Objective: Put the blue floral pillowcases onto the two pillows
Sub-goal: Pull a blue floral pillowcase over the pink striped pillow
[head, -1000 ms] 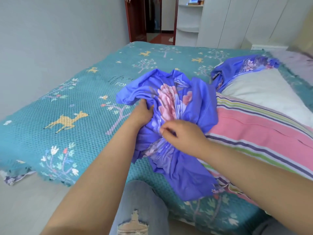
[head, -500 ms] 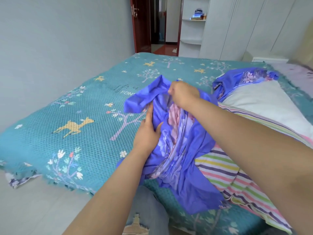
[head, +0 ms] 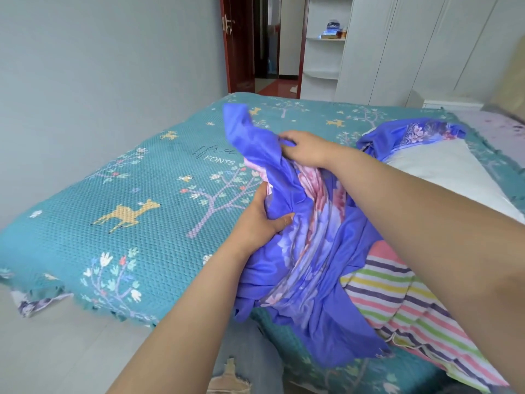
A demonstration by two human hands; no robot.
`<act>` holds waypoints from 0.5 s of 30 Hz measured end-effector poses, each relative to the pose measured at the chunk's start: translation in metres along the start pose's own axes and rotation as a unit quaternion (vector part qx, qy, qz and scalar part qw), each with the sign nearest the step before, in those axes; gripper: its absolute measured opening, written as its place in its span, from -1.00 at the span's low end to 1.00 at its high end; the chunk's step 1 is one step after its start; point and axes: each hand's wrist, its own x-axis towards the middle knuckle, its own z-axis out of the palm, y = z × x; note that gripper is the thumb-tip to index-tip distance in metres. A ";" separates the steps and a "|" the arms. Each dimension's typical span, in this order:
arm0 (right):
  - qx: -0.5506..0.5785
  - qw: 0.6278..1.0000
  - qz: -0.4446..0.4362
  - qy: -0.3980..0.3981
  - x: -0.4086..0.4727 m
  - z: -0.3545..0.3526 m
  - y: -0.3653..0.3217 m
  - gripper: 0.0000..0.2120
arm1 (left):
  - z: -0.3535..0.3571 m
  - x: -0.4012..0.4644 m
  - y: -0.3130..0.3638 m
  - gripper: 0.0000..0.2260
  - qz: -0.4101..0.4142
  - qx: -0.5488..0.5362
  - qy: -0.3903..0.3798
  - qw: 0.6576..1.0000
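The blue floral pillowcase [head: 306, 251] lay bunched over the striped pillow [head: 403, 302]. Left hand [head: 261, 220] gripped its near fold; right hand [head: 304, 147] fingers pinched a far edge. Light, limp, slippery-looking cloth: best held at the opening's hem.

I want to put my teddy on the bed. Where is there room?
Bare teal bedspread lies left of the hands, between the wall and the blue pillowcase. The right is crowded: striped pillow, white pillow.
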 end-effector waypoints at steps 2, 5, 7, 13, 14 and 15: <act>-0.072 0.997 -0.018 -0.009 0.000 0.003 0.002 -0.69 | 0.001 -0.007 -0.003 -0.32 0.004 0.021 0.015 1.000; -0.083 0.996 -0.040 0.010 0.000 0.011 -0.006 -0.77 | 0.006 -0.019 -0.006 -0.39 0.007 0.064 0.014 0.998; -0.104 0.992 -0.070 0.008 0.001 0.017 -0.019 -0.76 | 0.012 -0.025 -0.005 -0.48 0.011 0.104 0.016 0.994; -0.122 0.982 0.084 0.116 -0.001 -0.003 -0.003 -0.76 | 0.008 -0.043 -0.007 -0.32 0.025 0.029 0.044 0.998; -0.141 0.976 0.131 0.107 -0.005 -0.006 0.007 -0.77 | 0.006 -0.045 -0.005 -0.32 0.026 0.007 0.044 0.999; -0.153 0.971 0.162 0.092 -0.008 -0.005 0.014 -0.75 | 0.005 -0.048 -0.002 -0.34 0.030 -0.010 0.042 0.999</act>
